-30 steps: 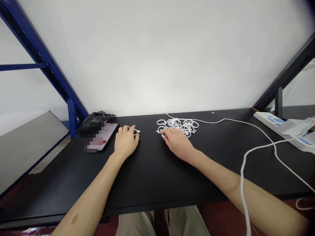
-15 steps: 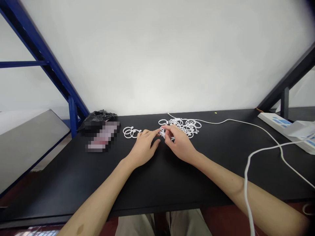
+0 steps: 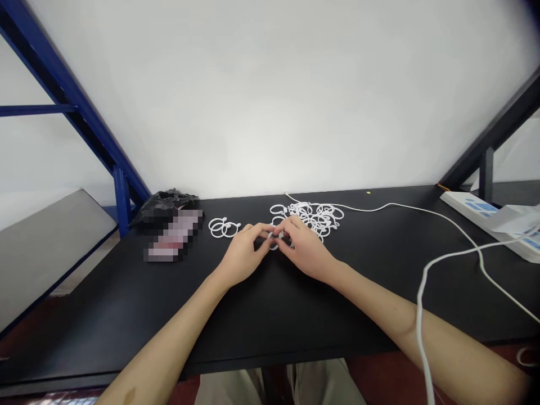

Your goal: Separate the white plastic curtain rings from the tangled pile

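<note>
My left hand (image 3: 247, 249) and my right hand (image 3: 304, 247) meet over the black table, thumbs and fingertips pinched together. Between them is a small white ring (image 3: 273, 244), mostly hidden by the fingers; both hands grip it. Just behind my right hand lies a pile of white plastic rings (image 3: 323, 216), each with a small knob or clasp. To the left of my left hand, several similar rings (image 3: 218, 227) lie flat, overlapping one another.
A crumpled black plastic bag (image 3: 166, 201) and a blurred-out pinkish item (image 3: 175, 236) lie on the left. A white cable (image 3: 390, 205) runs across the table and over my right forearm. A white-and-blue box (image 3: 475, 207) sits at the right. Blue frame bars (image 3: 90, 115) rise at left.
My left thumb and fingers have closed in and now pinch the white ring together with my right hand. The ring has come slightly nearer me, away from the pile.
</note>
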The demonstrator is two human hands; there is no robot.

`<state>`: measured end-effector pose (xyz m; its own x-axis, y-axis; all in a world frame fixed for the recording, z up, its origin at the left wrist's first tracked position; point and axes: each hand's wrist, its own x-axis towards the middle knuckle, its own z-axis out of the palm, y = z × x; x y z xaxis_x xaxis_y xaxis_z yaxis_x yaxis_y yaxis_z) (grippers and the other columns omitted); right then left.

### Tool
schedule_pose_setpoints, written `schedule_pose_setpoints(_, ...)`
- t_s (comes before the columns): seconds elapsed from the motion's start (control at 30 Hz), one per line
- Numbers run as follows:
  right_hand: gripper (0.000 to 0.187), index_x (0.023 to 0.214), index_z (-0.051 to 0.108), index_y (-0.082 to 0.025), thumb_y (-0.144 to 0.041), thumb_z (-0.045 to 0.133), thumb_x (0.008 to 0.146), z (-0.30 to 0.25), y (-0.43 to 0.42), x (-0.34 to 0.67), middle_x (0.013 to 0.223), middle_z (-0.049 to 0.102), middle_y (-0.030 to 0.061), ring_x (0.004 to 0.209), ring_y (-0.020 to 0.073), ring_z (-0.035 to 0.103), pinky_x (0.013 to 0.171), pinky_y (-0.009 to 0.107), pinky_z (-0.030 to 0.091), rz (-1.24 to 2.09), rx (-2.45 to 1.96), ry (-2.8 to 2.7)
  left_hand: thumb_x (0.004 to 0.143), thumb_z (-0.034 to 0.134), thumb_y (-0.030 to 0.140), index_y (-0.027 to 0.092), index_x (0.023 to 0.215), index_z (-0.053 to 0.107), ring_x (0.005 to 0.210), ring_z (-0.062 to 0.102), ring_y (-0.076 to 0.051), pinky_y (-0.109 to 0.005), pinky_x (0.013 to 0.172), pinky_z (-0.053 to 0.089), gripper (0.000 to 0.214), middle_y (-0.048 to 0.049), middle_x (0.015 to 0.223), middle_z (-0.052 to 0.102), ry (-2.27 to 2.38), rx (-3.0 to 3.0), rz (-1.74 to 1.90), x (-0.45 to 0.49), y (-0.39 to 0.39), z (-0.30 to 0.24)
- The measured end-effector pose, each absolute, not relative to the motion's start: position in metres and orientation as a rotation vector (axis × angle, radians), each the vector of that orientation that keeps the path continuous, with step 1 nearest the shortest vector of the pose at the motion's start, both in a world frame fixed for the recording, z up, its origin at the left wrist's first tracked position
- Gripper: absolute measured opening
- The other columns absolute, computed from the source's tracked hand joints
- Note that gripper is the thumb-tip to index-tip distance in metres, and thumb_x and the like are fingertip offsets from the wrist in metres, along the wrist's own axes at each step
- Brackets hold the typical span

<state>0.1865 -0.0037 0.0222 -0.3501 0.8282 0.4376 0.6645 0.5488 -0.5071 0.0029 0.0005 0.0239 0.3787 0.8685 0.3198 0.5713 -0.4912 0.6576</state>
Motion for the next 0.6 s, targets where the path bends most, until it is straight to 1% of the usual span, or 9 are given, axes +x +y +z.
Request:
schedule_pose_setpoints(0.13, 0.015, 0.098, 0.058, -0.020, -0.011, 0.056, 0.087, 0.0190, -0.0014, 0.1897, 0.103, 0.062, 0.0068, 0.093, 0.0192, 0.060, 0.082, 0.036, 0.050, 0.273, -1.249, -2.187, 0.092, 0.050, 0.026, 0.025, 0.112, 0.061, 0.096, 0.067, -0.019, -0.033, 0.083, 0.050, 0.023, -0.0011, 0.102, 0.074, 1.243, 2.041, 0.925, 0.0014, 0.0003, 0.0279)
schedule_pose_setpoints(0.27, 0.015, 0.097, 0.059, -0.019, -0.010, 0.055, 0.087, 0.0167, 0.0011, 0.1904, 0.101, 0.063, 0.0074, 0.093, 0.0199, 0.060, 0.083, 0.037, 0.050, 0.257, -1.264, -2.230, 0.093, 0.049, 0.028, 0.024, 0.112, 0.060, 0.098, 0.069, -0.018, -0.032, 0.087, 0.051, 0.022, -0.0015, 0.101, 0.074, 1.201, 1.982, 0.955, 0.0007, -0.0004, 0.0268)
schedule_pose_setpoints(0.33, 0.018, 0.102, 0.059, -0.019, -0.011, 0.056, 0.086, 0.0171, 0.0010, 0.1896, 0.105, 0.063, 0.0090, 0.095, 0.0211, 0.061, 0.084, 0.038, 0.051, 0.235, -1.269, -2.207, 0.094, 0.048, 0.029, 0.024, 0.112, 0.059, 0.095, 0.069, -0.018, -0.033, 0.088, 0.052, 0.022, -0.0018, 0.100, 0.074, 1.194, 1.967, 0.970, 0.0003, -0.0005, 0.0260)
schedule_pose_setpoints(0.4, 0.026, 0.113, 0.057, -0.018, -0.016, 0.058, 0.087, 0.0182, 0.0003, 0.1887, 0.112, 0.062, 0.0110, 0.098, 0.0222, 0.062, 0.085, 0.039, 0.052, 0.220, -1.249, -2.136, 0.094, 0.047, 0.031, 0.023, 0.112, 0.059, 0.088, 0.070, -0.017, -0.033, 0.086, 0.053, 0.023, -0.0023, 0.097, 0.074, 1.179, 1.937, 0.975, -0.0002, -0.0003, 0.0259)
schedule_pose_setpoints(0.47, 0.029, 0.119, 0.055, -0.019, -0.021, 0.056, 0.090, 0.0198, -0.0009, 0.1881, 0.115, 0.064, 0.0105, 0.097, 0.0210, 0.063, 0.084, 0.037, 0.052, 0.248, -1.190, -2.085, 0.095, 0.046, 0.032, 0.022, 0.111, 0.059, 0.083, 0.069, -0.016, -0.033, 0.083, 0.054, 0.023, -0.0030, 0.095, 0.073, 1.128, 1.873, 0.991, -0.0009, 0.0005, 0.0266)
schedule_pose_setpoints(0.5, 0.027, 0.118, 0.056, -0.020, -0.022, 0.054, 0.091, 0.0206, -0.0017, 0.1880, 0.112, 0.066, 0.0088, 0.093, 0.0194, 0.064, 0.082, 0.036, 0.053, 0.286, -1.152, -2.078, 0.095, 0.047, 0.033, 0.021, 0.111, 0.059, 0.082, 0.068, -0.016, -0.033, 0.083, 0.054, 0.024, -0.0034, 0.096, 0.072, 1.092, 1.829, 1.002, -0.0012, 0.0010, 0.0271)
schedule_pose_setpoints(0.6, 0.019, 0.110, 0.061, -0.022, -0.025, 0.052, 0.094, 0.0232, -0.0044, 0.1875, 0.094, 0.071, 0.0035, 0.078, 0.0152, 0.066, 0.072, 0.029, 0.054, 0.386, -1.048, -2.057, 0.094, 0.051, 0.036, 0.019, 0.109, 0.060, 0.080, 0.067, -0.015, -0.034, 0.084, 0.054, 0.025, -0.0044, 0.097, 0.071, 1.001, 1.674, 1.036, -0.0020, 0.0028, 0.0283)
